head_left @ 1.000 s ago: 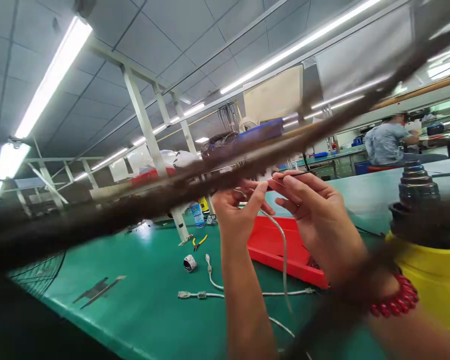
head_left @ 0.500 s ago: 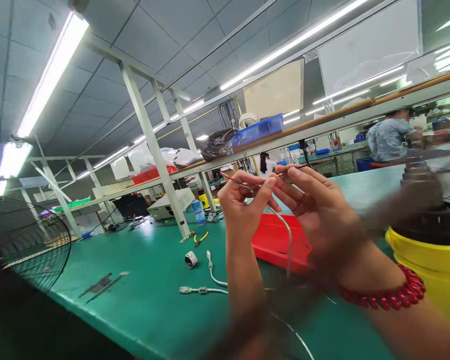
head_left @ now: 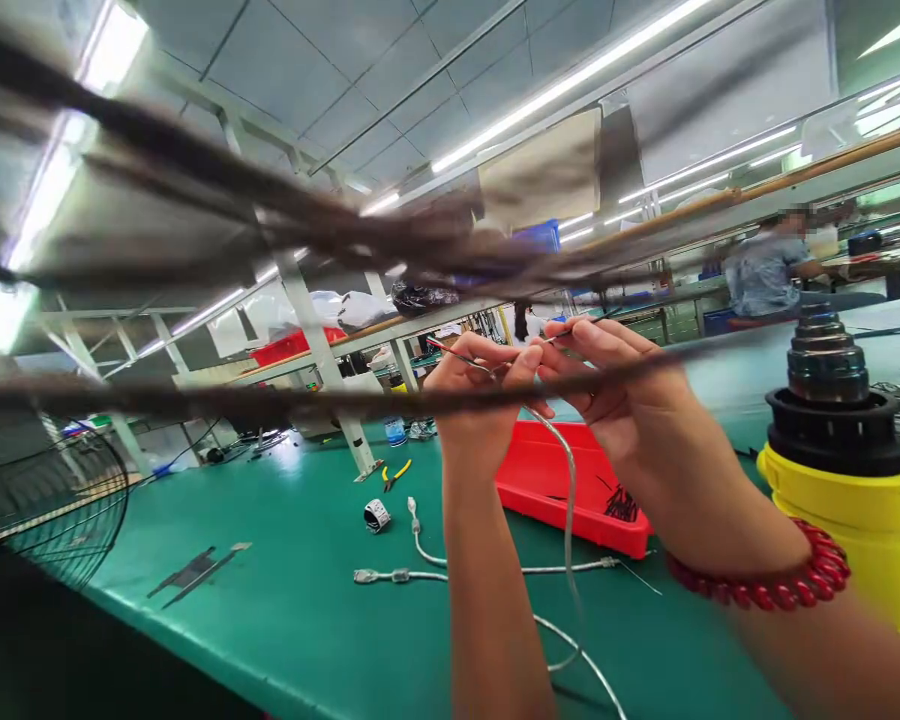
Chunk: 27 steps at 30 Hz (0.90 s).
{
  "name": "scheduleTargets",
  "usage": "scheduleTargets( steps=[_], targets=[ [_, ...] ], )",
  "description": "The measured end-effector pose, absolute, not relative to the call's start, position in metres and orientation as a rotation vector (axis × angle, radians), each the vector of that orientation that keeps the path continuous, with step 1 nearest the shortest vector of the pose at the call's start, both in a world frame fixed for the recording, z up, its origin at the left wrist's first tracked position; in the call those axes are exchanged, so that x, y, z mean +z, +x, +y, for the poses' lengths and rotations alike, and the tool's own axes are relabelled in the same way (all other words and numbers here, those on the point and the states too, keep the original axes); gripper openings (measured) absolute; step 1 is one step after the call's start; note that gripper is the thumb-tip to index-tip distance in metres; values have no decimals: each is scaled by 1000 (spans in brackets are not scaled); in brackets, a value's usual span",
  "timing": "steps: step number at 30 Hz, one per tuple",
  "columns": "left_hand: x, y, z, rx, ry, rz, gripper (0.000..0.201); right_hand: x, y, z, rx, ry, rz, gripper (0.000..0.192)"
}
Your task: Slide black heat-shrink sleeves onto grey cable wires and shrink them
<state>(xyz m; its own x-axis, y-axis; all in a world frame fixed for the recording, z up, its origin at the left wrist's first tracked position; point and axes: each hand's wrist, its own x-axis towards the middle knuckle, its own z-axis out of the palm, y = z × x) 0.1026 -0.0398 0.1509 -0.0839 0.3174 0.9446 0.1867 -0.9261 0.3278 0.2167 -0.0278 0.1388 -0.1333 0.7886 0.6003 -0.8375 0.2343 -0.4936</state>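
Observation:
My left hand (head_left: pixel 487 385) is closed in a pinch on the end of a clear-jacketed cable (head_left: pixel 570 480), where thin red and dark wires (head_left: pixel 454 350) fan out. The cable hangs down from the fingers in a loop toward the bench. My right hand (head_left: pixel 615 375) touches fingertips with the left and pinches a thin dark piece (head_left: pixel 562 327), tube or wire, I cannot tell which. A fine wire runs between the two pinches. Under the hands, a red bin (head_left: pixel 525 470) holds several short black pieces (head_left: pixel 621 503). Silver cable plugs (head_left: pixel 375 576) lie on the green bench.
Yellow-handled cutters (head_left: pixel 397 475) and a black-and-white roll (head_left: pixel 376 516) lie left of my arms. A yellow and black heat tool (head_left: pixel 840 480) stands at right. Blurred dark strands (head_left: pixel 307 400) cross the view. A person (head_left: pixel 765 265) sits at the far right.
Dark strands have swept upward across the view, uncovering the heat tool and the red bin's near corner. Both hands keep nearly the same pinch on the wires.

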Motion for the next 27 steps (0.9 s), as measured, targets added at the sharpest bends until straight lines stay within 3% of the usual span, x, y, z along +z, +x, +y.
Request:
scheduleTargets(
  steps=[27],
  targets=[
    [150, 100, -40, 2122, 2074, 603, 25, 134, 216, -23, 1353, 17, -1010, 10]
  ],
)
